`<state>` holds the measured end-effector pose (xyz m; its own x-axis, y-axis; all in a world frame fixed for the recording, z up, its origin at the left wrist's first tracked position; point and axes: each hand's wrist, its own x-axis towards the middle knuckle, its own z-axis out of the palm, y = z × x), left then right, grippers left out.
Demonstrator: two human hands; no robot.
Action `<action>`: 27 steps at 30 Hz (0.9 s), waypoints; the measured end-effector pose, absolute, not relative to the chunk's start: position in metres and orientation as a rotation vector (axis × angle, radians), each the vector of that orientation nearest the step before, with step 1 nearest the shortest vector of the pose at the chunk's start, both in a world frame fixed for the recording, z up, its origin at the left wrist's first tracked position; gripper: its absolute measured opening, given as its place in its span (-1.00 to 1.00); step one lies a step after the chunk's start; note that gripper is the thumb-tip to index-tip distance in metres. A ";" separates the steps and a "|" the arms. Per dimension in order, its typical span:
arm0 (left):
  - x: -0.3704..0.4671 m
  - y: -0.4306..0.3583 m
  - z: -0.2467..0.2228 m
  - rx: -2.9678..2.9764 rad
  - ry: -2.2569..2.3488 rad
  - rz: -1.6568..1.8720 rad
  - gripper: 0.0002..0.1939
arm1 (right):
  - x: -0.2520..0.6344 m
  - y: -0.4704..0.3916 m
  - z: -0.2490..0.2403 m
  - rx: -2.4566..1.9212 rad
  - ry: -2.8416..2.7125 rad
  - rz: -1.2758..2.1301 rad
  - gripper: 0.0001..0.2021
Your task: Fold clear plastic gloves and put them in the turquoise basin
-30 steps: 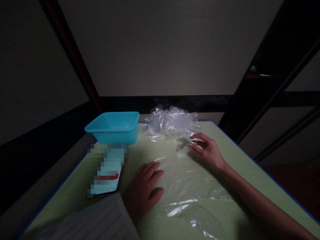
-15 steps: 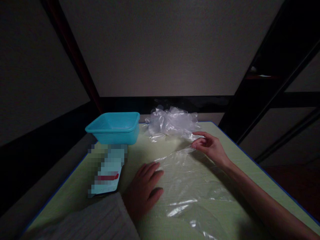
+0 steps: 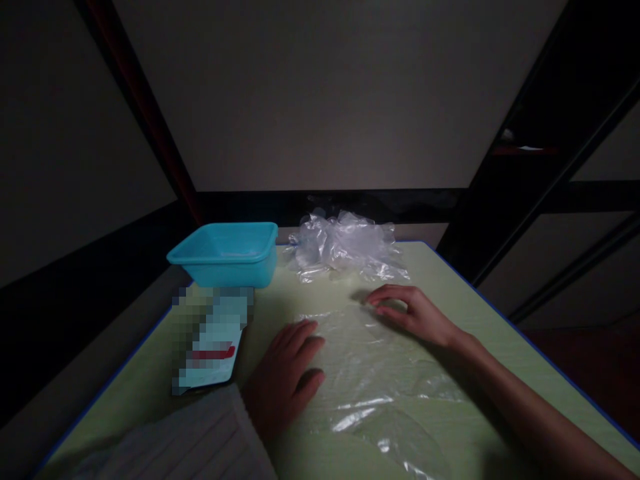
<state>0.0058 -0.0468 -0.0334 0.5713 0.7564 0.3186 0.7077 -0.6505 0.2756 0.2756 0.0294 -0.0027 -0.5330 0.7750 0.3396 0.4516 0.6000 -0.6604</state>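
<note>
A thin clear plastic sheet or bag (image 3: 365,393) lies spread and wrinkled on the pale green table top. On its left edge rests my left hand (image 3: 287,373), fingers apart, holding nothing. Above the sheet's far right part hovers my right hand (image 3: 413,313), its thumb and fingers curved with a gap between them and nothing visible in it. Beyond both hands sits a crumpled heap of clear plastic (image 3: 345,247) at the far edge of the table.
A turquoise plastic basin (image 3: 230,270) stands at the far left corner. Nearer, a phone-like flat object (image 3: 215,353), partly pixelated, lies left of my left hand. The green table (image 3: 440,267) has a blue edge and stands against a wall.
My right hand has let go of the plastic sheet's far edge and moved slightly nearer and left. The raised edge now lies flat. My left hand has hardly moved.
</note>
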 end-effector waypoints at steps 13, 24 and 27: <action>0.006 -0.042 -0.033 2.631 1.348 0.448 -0.44 | 0.279 0.033 -0.017 -0.894 -2.666 0.592 -0.49; 0.007 -0.038 -0.036 2.588 1.464 0.403 -0.30 | 0.276 0.026 -0.007 -0.872 -2.729 0.341 -0.44; 0.005 -0.035 -0.039 2.595 1.508 0.409 -0.27 | 0.277 0.026 -0.005 -0.853 -2.699 0.304 -0.63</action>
<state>0.0054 -0.0348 -0.0387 0.4695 0.8655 0.1747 0.8350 -0.4995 0.2307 0.2765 0.0255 -0.0052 -0.7812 0.5871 0.2122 0.5251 0.8018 -0.2852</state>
